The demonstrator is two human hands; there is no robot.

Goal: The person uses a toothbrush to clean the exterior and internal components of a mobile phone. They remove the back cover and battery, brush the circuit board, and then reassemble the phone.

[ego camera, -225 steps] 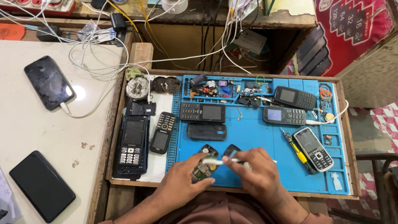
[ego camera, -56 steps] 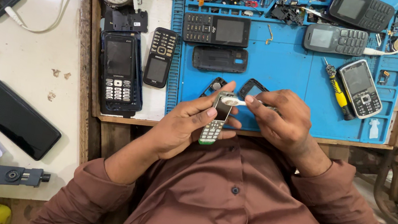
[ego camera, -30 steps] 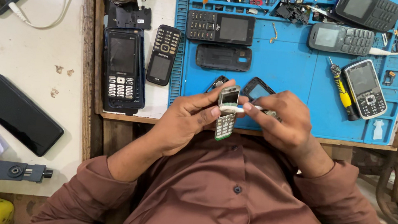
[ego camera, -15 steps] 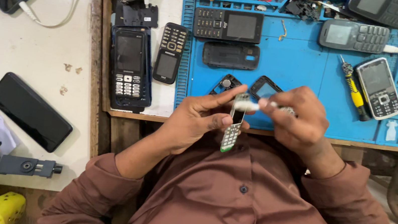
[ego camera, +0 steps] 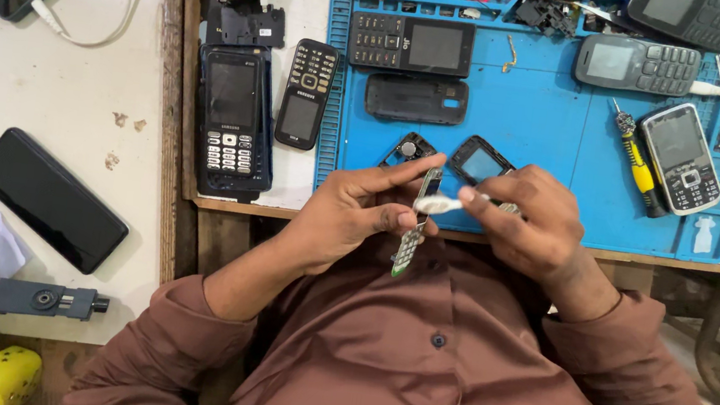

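circuit board (ego camera: pixel 412 227) of a small phone stands on edge above the person's lap, just off the front edge of the worktop (ego camera: pixel 466 236). largest around it is the blue mat (ego camera: pixel 549 152), carrying several keypad phones and a yellow screwdriver (ego camera: pixel 637 165). left hand (ego camera: pixel 356 216) pinches the board, thumb under and forefinger over its top. right hand (ego camera: pixel 526 225) pinches a small white tool (ego camera: pixel 444 205) whose tip touches the board's upper part. two small phone frames (ego camera: pixel 477 160) lie on the mat just behind both hands.
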